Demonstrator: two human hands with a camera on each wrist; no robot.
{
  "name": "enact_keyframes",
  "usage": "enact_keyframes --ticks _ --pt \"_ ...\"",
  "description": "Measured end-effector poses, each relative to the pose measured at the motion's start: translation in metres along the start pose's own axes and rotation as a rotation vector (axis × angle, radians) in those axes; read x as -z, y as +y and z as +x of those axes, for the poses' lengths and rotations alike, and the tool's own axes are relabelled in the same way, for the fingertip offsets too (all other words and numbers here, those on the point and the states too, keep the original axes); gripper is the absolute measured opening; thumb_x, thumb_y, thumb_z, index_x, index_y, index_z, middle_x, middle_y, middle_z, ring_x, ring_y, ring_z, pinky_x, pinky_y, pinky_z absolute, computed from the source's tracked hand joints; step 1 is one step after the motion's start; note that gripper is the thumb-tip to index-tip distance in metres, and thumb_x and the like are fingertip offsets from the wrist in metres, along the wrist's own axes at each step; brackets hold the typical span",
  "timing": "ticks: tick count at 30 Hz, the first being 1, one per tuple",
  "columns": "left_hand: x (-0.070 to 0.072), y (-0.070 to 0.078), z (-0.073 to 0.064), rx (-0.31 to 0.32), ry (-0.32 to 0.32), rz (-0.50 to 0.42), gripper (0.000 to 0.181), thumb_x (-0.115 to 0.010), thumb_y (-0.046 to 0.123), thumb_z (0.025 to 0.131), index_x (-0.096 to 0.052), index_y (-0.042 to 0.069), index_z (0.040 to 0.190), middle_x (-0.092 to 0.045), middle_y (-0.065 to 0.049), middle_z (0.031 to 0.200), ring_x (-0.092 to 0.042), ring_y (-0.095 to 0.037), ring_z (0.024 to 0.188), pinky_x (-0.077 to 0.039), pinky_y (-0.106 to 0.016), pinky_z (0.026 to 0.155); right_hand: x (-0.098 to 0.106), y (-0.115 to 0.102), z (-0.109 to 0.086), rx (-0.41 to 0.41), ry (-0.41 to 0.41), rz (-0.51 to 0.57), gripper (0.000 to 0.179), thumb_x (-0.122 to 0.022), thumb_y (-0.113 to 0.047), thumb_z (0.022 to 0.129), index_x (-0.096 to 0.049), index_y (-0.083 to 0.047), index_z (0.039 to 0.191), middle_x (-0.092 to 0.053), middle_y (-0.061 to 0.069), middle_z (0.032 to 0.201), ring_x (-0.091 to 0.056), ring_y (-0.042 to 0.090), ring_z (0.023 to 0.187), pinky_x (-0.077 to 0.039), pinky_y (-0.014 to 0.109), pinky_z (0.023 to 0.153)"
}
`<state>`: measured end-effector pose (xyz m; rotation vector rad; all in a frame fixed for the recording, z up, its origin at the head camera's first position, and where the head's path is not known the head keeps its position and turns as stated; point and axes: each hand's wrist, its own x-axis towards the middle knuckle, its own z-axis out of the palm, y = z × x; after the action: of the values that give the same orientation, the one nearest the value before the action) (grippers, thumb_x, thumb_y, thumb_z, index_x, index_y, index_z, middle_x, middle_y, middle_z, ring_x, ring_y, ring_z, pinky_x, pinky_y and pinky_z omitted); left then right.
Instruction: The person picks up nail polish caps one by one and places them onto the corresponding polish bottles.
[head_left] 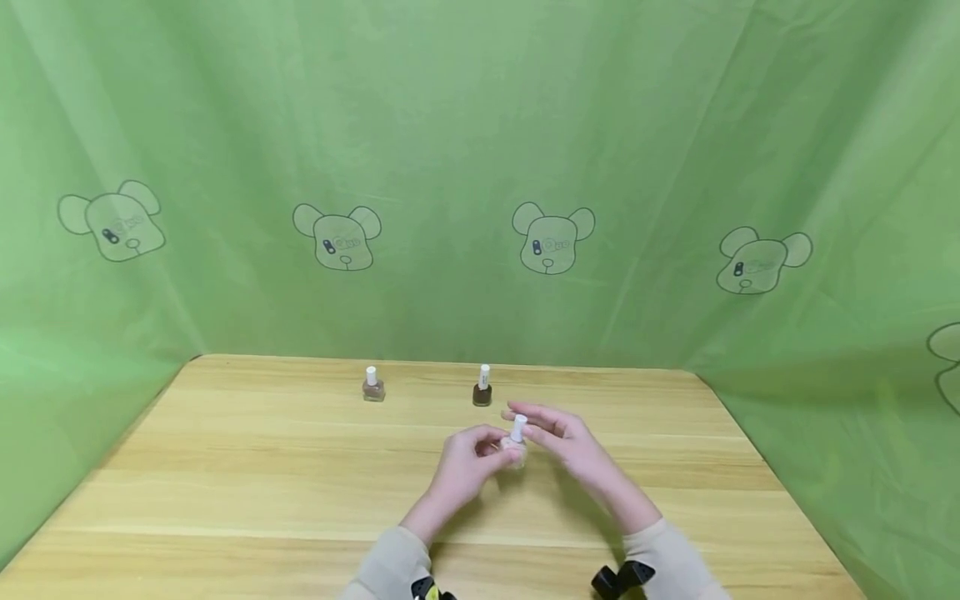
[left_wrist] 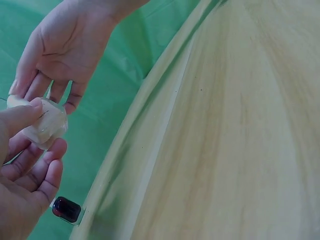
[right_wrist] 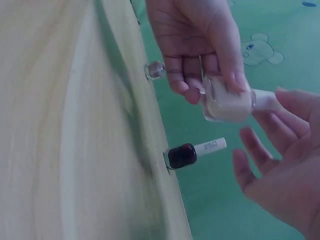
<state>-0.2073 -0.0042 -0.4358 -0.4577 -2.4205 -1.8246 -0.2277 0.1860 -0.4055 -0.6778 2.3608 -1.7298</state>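
Observation:
A nail polish bottle (head_left: 517, 452) with pale, nearly white polish and a white cap (head_left: 519, 427) is held above the wooden table. My left hand (head_left: 463, 467) grips its glass body between thumb and fingers, as the right wrist view shows up close, where the bottle (right_wrist: 225, 104) lies sideways. The thumb of my right hand (head_left: 573, 443) rests at the cap's end, with the fingertips round its other side. Just beyond the hands, a dark nail polish bottle (head_left: 482, 395) stands upright with its white cap on.
Farther left on the table (head_left: 262, 467) stands a mauve nail polish bottle (head_left: 373, 390), also white-capped. A green curtain (head_left: 450, 125) printed with bear heads hangs round the table's back and sides. Black wrist devices (head_left: 622, 577) sit over the pale sleeves (head_left: 667, 558).

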Motion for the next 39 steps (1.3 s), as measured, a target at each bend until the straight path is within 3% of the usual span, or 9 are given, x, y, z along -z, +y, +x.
enact_keyframes --ticks 3,6,11,16,20,26,31,34,39 --pt "0.0 -0.001 0.0 0.007 -0.017 -0.008 0.034 -0.077 0.029 0.081 -0.071 0.003 0.103 -0.072 -0.008 0.09 -0.059 -0.005 0.074 -0.053 -0.017 0.067 0.005 0.001 -0.001 0.0 -0.05 0.014 0.042 -0.057 -0.025 0.097 -0.055 -0.006 0.134 -0.062 0.013 0.133 -0.061 0.01 0.119 -0.036 0.055 0.112" --pt "-0.001 -0.001 0.0 0.003 -0.037 -0.022 0.034 -0.077 0.027 0.081 -0.071 0.003 0.103 -0.072 -0.008 0.091 -0.06 -0.005 0.074 -0.054 -0.018 0.067 0.006 0.002 0.0 -0.011 -0.023 0.005 0.038 -0.061 -0.023 0.095 -0.06 -0.002 0.126 -0.066 0.016 0.126 -0.065 0.005 0.108 -0.045 0.041 0.106" --pt "-0.002 0.001 -0.001 0.006 -0.047 -0.036 0.033 -0.077 0.026 0.082 -0.071 0.003 0.105 -0.072 -0.008 0.091 -0.06 -0.005 0.074 -0.054 -0.018 0.067 0.002 0.002 0.0 -0.019 0.111 -0.003 0.033 -0.071 -0.017 0.087 -0.065 0.003 0.113 -0.073 0.013 0.108 -0.068 0.007 0.091 -0.053 0.023 0.087" --pt "-0.006 0.001 -0.002 -0.002 -0.034 -0.031 0.034 -0.078 0.025 0.081 -0.07 0.003 0.105 -0.072 -0.008 0.091 -0.059 -0.004 0.072 -0.054 -0.017 0.066 -0.007 0.001 0.0 -0.04 0.265 0.019 0.029 -0.077 -0.011 0.08 -0.063 0.005 0.099 -0.068 -0.003 0.081 -0.058 0.008 0.072 -0.051 0.02 0.068" --pt "-0.009 0.001 -0.002 -0.018 -0.014 -0.03 0.035 -0.079 0.026 0.079 -0.07 0.002 0.103 -0.073 -0.009 0.091 -0.059 -0.003 0.072 -0.054 -0.017 0.067 -0.012 0.001 -0.001 -0.033 0.328 0.029 0.029 -0.078 -0.009 0.078 -0.06 0.005 0.095 -0.06 -0.006 0.077 -0.054 0.008 0.07 -0.049 0.019 0.066" --pt "-0.008 0.002 -0.001 -0.021 0.004 -0.044 0.037 -0.079 0.027 0.08 -0.07 0.002 0.105 -0.073 -0.01 0.093 -0.06 -0.005 0.075 -0.054 -0.017 0.069 -0.008 0.003 0.0 0.004 0.181 0.054 0.035 -0.065 -0.017 0.092 -0.058 -0.002 0.123 -0.069 0.006 0.112 -0.062 0.013 0.105 -0.047 0.036 0.099" --pt "-0.006 0.002 0.0 -0.022 -0.007 -0.051 0.036 -0.077 0.025 0.081 -0.07 0.001 0.107 -0.073 -0.012 0.096 -0.061 -0.007 0.077 -0.053 -0.016 0.07 -0.001 0.004 -0.001 0.019 -0.013 0.108 0.047 -0.052 -0.022 0.1 -0.043 -0.009 0.144 -0.054 0.011 0.143 -0.044 0.018 0.138 -0.016 0.066 0.116" --pt "-0.006 0.001 0.0 -0.015 -0.021 -0.065 0.035 -0.077 0.024 0.082 -0.07 0.002 0.108 -0.073 -0.012 0.096 -0.06 -0.008 0.078 -0.052 -0.016 0.07 0.001 0.004 -0.001 0.027 -0.074 0.133 0.048 -0.051 -0.021 0.1 -0.043 -0.006 0.144 -0.053 0.014 0.143 -0.047 0.015 0.136 -0.011 0.068 0.116" --pt "-0.006 0.0 -0.001 0.0 -0.037 -0.088 0.034 -0.077 0.024 0.082 -0.07 0.002 0.107 -0.072 -0.012 0.097 -0.059 -0.009 0.078 -0.052 -0.016 0.071 0.001 0.003 -0.001 0.029 -0.069 0.148 0.042 -0.053 -0.018 0.099 -0.05 0.005 0.134 -0.064 0.008 0.132 -0.06 0.004 0.118 -0.025 0.061 0.116"
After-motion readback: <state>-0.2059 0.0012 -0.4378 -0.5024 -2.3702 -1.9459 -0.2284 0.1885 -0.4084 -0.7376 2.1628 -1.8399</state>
